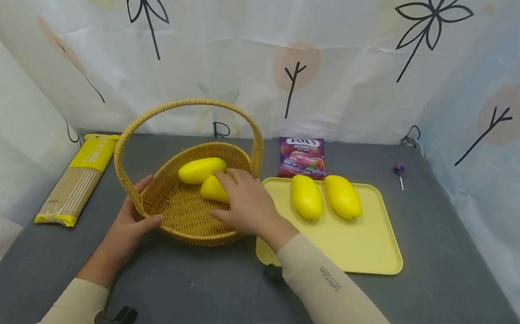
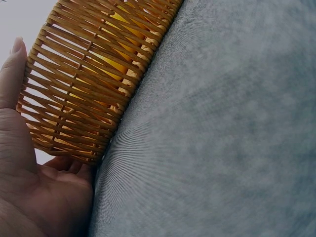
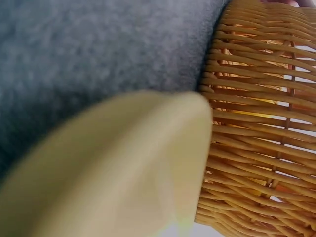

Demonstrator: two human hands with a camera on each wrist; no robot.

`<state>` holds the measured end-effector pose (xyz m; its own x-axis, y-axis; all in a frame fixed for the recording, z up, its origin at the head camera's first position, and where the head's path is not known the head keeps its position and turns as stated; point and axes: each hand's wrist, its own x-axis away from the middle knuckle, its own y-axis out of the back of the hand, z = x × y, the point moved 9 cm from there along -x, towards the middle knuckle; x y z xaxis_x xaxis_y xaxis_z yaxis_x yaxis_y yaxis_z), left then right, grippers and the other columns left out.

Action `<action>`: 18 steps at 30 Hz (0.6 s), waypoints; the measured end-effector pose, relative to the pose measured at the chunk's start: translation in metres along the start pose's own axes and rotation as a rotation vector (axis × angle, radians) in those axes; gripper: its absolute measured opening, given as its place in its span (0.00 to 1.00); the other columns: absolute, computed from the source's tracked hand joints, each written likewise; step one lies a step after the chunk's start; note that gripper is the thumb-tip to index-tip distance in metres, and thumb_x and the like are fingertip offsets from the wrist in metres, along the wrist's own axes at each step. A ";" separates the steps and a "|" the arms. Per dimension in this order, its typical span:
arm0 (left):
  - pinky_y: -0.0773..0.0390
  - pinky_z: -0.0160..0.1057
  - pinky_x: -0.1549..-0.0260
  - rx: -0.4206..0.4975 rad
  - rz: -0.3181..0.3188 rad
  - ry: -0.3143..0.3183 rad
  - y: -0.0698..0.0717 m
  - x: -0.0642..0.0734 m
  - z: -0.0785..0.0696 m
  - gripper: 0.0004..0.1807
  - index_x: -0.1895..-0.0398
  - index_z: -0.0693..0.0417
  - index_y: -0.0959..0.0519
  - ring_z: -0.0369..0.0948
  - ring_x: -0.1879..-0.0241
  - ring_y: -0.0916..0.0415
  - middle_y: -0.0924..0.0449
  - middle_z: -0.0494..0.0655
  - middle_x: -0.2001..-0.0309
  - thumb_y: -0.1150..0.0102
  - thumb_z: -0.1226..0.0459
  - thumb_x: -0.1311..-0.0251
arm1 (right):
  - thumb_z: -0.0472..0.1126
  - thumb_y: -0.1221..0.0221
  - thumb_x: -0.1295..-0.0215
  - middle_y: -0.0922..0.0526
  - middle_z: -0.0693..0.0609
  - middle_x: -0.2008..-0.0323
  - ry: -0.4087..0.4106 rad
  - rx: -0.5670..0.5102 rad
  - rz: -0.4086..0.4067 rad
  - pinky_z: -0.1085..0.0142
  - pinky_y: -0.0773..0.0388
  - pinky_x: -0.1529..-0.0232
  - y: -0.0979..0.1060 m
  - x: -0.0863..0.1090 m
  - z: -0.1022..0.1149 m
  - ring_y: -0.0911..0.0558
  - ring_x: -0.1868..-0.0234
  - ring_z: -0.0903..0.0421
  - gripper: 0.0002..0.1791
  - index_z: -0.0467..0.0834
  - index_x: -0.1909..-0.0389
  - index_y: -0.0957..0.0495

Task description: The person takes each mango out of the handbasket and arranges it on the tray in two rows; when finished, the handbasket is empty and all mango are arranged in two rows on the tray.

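Observation:
A woven wicker basket (image 1: pixel 198 239) with a tall arched handle stands on the table. My left hand (image 1: pixel 129 229) grips its left side, thumb over the rim; the left wrist view shows fingers low on the wicker wall (image 2: pixel 89 74). Reaching over the right rim, my right hand (image 1: pixel 254 203) holds a yellow mango (image 1: pixel 214 190) inside the basket, partly hidden by the fingers. A second mango (image 1: pixel 200 170) lies just behind it. Two more mangoes, one on the left (image 1: pixel 306 198) and one on the right (image 1: pixel 343 197), lie on a pale yellow tray (image 1: pixel 357 252).
Behind the tray is a purple candy bag (image 1: pixel 302 158), and a lollipop (image 1: pixel 399 174) lies farther right. A long yellow noodle-like packet (image 1: pixel 78 179) rests left of the basket. Patterned white curtains (image 1: pixel 257 44) border the grey table (image 1: pixel 199 298). The tray's edge (image 3: pixel 163 148) looms blurred in the right wrist view.

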<state>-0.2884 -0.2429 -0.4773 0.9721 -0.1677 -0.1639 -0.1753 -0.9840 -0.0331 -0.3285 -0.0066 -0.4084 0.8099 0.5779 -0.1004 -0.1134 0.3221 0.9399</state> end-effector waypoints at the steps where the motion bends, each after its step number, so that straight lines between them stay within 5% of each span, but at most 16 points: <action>1: 0.30 0.32 0.36 0.003 0.001 0.000 0.000 0.000 0.000 0.49 0.10 0.43 0.53 0.50 0.25 0.40 0.51 0.57 0.16 0.40 0.76 0.24 | 0.62 0.32 0.26 0.32 0.43 0.22 -0.005 0.012 0.013 0.46 0.37 0.25 -0.001 0.000 0.000 0.33 0.23 0.44 0.46 0.49 0.15 0.36; 9: 0.29 0.32 0.38 0.010 -0.006 -0.012 -0.002 0.000 -0.005 0.48 0.10 0.44 0.51 0.48 0.27 0.38 0.49 0.57 0.18 0.40 0.77 0.24 | 0.56 0.35 0.21 0.24 0.48 0.29 -0.024 0.094 0.102 0.49 0.27 0.37 -0.008 -0.005 0.003 0.20 0.37 0.47 0.37 0.53 0.16 0.33; 18: 0.29 0.31 0.37 0.006 -0.009 -0.009 -0.003 0.001 -0.007 0.48 0.10 0.44 0.52 0.49 0.25 0.39 0.49 0.56 0.18 0.41 0.76 0.24 | 0.58 0.32 0.24 0.22 0.48 0.31 -0.030 0.064 0.152 0.51 0.23 0.43 -0.012 -0.005 0.003 0.20 0.41 0.49 0.40 0.53 0.17 0.33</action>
<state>-0.2856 -0.2405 -0.4710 0.9723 -0.1580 -0.1720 -0.1673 -0.9851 -0.0409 -0.3295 -0.0152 -0.4183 0.8034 0.5930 0.0536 -0.1997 0.1836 0.9625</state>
